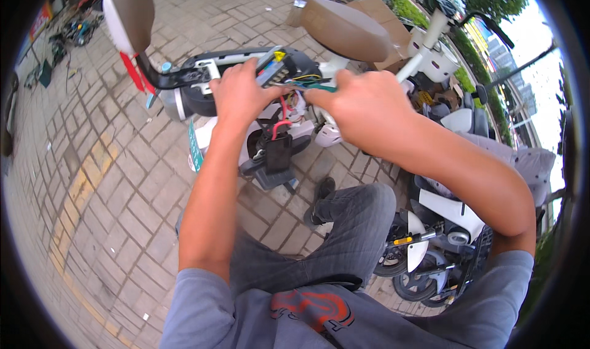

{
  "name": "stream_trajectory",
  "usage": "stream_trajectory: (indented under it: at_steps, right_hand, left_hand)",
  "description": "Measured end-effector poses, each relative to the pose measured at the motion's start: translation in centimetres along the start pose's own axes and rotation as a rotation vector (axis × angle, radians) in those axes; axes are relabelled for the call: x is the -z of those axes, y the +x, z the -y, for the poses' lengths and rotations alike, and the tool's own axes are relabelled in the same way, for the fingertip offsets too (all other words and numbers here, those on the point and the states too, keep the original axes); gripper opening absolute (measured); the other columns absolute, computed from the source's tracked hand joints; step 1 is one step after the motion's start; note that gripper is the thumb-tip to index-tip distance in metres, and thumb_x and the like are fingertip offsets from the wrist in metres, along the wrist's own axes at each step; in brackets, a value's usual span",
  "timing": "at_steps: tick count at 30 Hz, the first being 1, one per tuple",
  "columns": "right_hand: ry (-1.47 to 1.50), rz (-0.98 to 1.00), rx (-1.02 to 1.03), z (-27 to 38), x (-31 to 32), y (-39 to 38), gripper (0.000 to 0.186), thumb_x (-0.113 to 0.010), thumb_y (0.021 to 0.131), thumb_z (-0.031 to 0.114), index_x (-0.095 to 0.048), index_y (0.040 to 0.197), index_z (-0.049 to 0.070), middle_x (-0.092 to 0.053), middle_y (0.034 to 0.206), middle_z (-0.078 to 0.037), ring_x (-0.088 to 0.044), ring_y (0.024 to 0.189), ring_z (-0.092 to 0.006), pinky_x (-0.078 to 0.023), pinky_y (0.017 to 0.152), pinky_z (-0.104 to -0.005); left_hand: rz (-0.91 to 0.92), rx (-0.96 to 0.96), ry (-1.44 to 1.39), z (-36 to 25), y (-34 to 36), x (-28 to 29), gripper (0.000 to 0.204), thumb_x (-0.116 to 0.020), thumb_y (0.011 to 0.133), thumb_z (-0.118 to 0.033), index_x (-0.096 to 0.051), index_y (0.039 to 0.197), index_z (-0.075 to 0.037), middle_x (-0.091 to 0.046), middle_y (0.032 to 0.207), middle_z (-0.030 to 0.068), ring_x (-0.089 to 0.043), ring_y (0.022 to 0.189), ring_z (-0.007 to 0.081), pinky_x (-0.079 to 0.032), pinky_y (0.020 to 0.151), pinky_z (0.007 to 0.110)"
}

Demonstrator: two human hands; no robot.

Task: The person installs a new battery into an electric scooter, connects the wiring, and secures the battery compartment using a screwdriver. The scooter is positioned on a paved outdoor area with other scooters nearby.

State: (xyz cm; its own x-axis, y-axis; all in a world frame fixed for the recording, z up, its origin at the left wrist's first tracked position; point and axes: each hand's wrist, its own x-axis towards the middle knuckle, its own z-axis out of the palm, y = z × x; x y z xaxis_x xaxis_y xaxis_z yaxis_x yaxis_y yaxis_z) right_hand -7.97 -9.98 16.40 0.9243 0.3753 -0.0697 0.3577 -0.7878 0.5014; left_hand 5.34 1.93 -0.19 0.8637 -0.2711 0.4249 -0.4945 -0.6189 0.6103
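My left hand (238, 95) is closed around a grey box with a row of metal terminals (268, 70), tilted above the opened body of an electric scooter. A small yellow piece (279, 56) shows at the box's upper end. My right hand (376, 110) grips a green-handled screwdriver (322, 87); its thin shaft points left toward the terminals. Whether its tip touches them I cannot tell. Below the hands, red wires (283, 126) run to a black block (278, 153) at the scooter's side. Yellow and dark wires (306, 77) lie beside the box.
The scooter's brown seat (347, 30) is tipped up beyond my right hand, and a brown backrest (130, 14) rises at far left. More scooters (452, 217) stand close on the right. Cardboard (384, 26) lies behind. Paving (123, 207) spreads to the left.
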Motion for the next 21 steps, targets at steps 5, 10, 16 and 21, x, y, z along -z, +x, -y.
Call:
stream_trajectory:
  at_steps: [5, 10, 16, 21]
  right_hand:
    - [0.069, -0.167, -0.162, -2.2, 3.3, -2.1, 0.022, -0.066, 0.078, 0.017, -0.070, 0.099, 0.012, -0.067, 0.086, -0.013, -0.070, 0.078, -0.0303, -0.056, 0.063, -0.0380]
    - [1.209, -0.839, -1.071, -11.6, -11.6, -14.7, 0.030, -0.059, 0.092, 0.017, -0.064, 0.120, 0.009, -0.062, 0.083, -0.009, -0.061, 0.065, -0.0202, -0.046, 0.056, -0.0366]
    - [2.565, -1.742, -1.416, -12.2, -34.8, -20.5, 0.019, -0.054, 0.096, 0.024, -0.056, 0.103, 0.007, -0.054, 0.077, -0.004, -0.041, 0.054, -0.0149, -0.033, 0.051, -0.0312]
    - [2.846, -2.571, -1.139, -16.5, -43.8, -18.5, 0.025, -0.045, 0.099, 0.029, -0.049, 0.094, 0.005, -0.045, 0.072, -0.003, -0.040, 0.055, -0.0151, -0.034, 0.053, -0.0312]
  left_hand:
    - [0.150, 0.130, -0.038, 0.8, 2.0, 1.8, 0.089, -0.078, 0.064, -0.062, -0.062, 0.124, 0.001, -0.067, 0.113, 0.0217, -0.064, 0.108, 0.0347, -0.047, 0.093, 0.044]
    - [0.091, 0.003, -0.121, 2.0, 2.8, 2.0, 0.065, -0.077, 0.075, -0.044, -0.065, 0.119, 0.002, -0.066, 0.113, 0.0222, -0.063, 0.106, 0.0329, -0.046, 0.094, 0.042]
    - [0.254, -0.216, -0.654, -9.8, -3.6, 1.5, 0.030, -0.069, 0.086, -0.016, -0.067, 0.111, -0.001, -0.066, 0.105, 0.0139, -0.062, 0.101, 0.0261, -0.047, 0.090, 0.033]
    - [1.099, 0.039, -0.821, -14.6, -11.6, -13.3, 0.030, -0.060, 0.097, -0.022, -0.065, 0.115, 0.002, -0.067, 0.096, 0.0059, -0.061, 0.090, 0.0132, -0.049, 0.082, 0.028]
